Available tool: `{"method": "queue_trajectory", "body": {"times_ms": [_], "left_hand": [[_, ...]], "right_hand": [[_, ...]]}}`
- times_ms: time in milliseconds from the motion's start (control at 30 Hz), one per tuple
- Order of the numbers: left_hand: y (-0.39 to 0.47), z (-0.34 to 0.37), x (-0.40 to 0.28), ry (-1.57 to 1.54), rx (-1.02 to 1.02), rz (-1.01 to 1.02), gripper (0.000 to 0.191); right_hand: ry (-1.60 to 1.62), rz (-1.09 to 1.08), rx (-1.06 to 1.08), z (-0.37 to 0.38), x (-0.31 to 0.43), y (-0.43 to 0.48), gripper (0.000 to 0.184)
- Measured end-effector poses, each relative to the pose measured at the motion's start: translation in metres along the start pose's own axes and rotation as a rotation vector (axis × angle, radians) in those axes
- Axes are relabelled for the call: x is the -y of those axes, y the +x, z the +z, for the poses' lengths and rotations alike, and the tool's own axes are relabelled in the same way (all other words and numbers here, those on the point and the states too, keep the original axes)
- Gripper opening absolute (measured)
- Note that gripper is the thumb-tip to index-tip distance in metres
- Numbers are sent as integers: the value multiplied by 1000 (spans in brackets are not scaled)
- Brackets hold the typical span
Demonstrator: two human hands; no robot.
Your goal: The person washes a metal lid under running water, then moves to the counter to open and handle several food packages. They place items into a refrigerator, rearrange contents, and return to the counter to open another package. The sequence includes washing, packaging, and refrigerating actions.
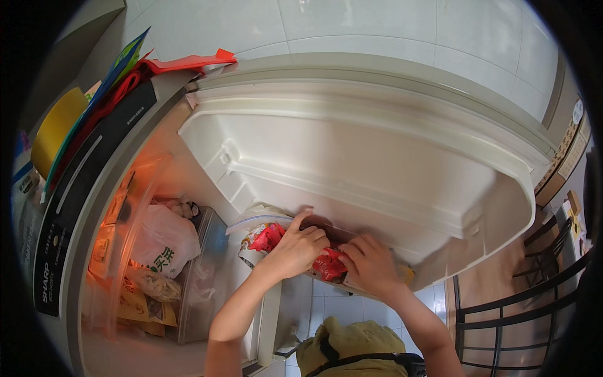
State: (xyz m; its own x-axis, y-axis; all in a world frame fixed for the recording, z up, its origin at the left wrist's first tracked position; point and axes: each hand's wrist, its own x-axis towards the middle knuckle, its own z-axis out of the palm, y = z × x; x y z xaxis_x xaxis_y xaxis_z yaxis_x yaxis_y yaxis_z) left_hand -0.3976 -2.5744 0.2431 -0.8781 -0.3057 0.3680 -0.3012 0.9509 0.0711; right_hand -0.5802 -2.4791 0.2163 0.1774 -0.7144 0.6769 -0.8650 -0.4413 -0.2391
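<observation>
My left hand (304, 247) and my right hand (370, 264) are close together over the lower shelf of an open fridge door (330, 136). A glossy red plastic packet (330, 266) with dark print shows between them, pinched at its top edge by the fingers of both hands. Parts of it are hidden by my fingers. Left of my left hand, another red packet (267, 237) stands beside a white printed packet (249, 245). A clear zip bag (259, 217) rises behind these. Past my right hand a yellow item (406, 274) shows only partly.
Inside the fridge are a clear plastic drawer (115, 282), a white plastic bag (165, 235) with green writing, and a lidded container (198, 287). Tape (59, 132) and bags (141, 70) lie on the fridge top. A black metal railing (509, 315) stands at right.
</observation>
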Motion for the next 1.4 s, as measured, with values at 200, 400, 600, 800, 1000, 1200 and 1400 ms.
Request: {"method": "queue_trajectory", "body": {"times_ms": [200, 400, 600, 800, 1000, 1200, 1400], "left_hand": [[-13, -6, -7, 65, -29, -189, 27], [-49, -7, -67, 7, -485, -399, 56], [-103, 51, -149, -270, -666, -744, 52], [-96, 79, -229, -489, -737, -1011, 40], [-74, 94, -314, -252, -800, -1160, 35], [-83, 61, -414, -17, -1127, -1360, 31], [-120, 55, -515, 146, -1418, -1499, 32]], "right_hand": [[-59, -198, -621, -119, -6, -88, 16], [105, 851, -856, -158, -140, -147, 44], [320, 808, -531, -76, -227, -165, 45], [348, 726, -534, -75, -218, -161, 41], [430, 562, -597, -84, -172, -174, 40], [712, 388, -543, -102, -86, -218, 43], [1121, 42, -126, -123, -12, -247, 46]]}}
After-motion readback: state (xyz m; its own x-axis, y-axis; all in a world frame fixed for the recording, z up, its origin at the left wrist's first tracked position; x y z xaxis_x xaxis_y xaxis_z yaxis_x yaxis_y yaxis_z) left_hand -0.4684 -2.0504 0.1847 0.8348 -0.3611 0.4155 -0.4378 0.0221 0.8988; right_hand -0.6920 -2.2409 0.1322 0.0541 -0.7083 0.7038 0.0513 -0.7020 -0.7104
